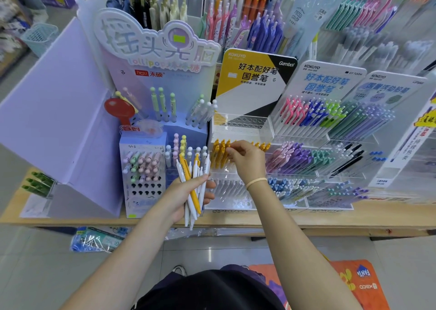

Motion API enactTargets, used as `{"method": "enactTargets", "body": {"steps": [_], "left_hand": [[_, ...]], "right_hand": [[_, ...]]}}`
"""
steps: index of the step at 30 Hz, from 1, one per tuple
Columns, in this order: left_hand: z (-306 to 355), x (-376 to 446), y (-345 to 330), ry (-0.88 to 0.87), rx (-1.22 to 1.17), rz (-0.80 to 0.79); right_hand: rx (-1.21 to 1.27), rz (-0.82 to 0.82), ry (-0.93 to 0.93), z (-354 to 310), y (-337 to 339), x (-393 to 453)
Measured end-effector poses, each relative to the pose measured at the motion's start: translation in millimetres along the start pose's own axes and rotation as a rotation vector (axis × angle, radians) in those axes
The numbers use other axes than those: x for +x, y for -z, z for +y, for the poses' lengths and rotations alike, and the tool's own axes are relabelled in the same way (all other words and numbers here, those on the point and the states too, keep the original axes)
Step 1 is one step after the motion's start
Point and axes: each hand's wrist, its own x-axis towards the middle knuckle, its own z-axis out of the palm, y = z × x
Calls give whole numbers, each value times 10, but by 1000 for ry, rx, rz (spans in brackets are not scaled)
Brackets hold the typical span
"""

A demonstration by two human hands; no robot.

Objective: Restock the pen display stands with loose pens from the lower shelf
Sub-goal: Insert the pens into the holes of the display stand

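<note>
My left hand point(182, 197) grips a bundle of loose pens point(193, 187), several white and a few yellow, tips pointing down, in front of the shelf edge. My right hand point(245, 160) reaches into the middle tier of the clear acrylic stand point(240, 121) under the yellow Kokuyo sign. Its fingertips pinch the top of a yellow pen point(227, 145) in the row of yellow pens point(219, 154) standing there. The stand's top tier shows bare holes, and its lowest tier holds pale pens point(226, 187).
A lavender lollipop-pen stand point(162, 111) sits to the left, with a purple box point(141, 175) in front. More acrylic stands with coloured pens point(318, 118) fill the right. The wooden shelf edge point(306, 222) runs across; packets point(99, 239) lie on the lower shelf.
</note>
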Motion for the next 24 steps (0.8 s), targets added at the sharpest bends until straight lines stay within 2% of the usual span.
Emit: {"method": "enactTargets", "body": {"steps": [5,9,10,15,18,21,24], "left_hand": [[23,-43,-8,31,8,-8],[34,-70,26,44,68,-43],[43,-78,29,53,85,-64],[42,-101,-9,92,265,-225],[33,-119,-64,107,298,-280],[15,-130,-61,98,260,-254],[-18,-133,-42,94,238,-227]], "right_hand": [[-2,8,-56,-28,5,-56],[-14,91,-22,-164,51,-157],[36,53,-38,-220,67,-198],[272,-393,-233,-395,76,-352],[300,-426,-320,-373,70,-408],[394,-423,-386,-336,121,-462],[440,-405,-375,-331,159,-502]]}}
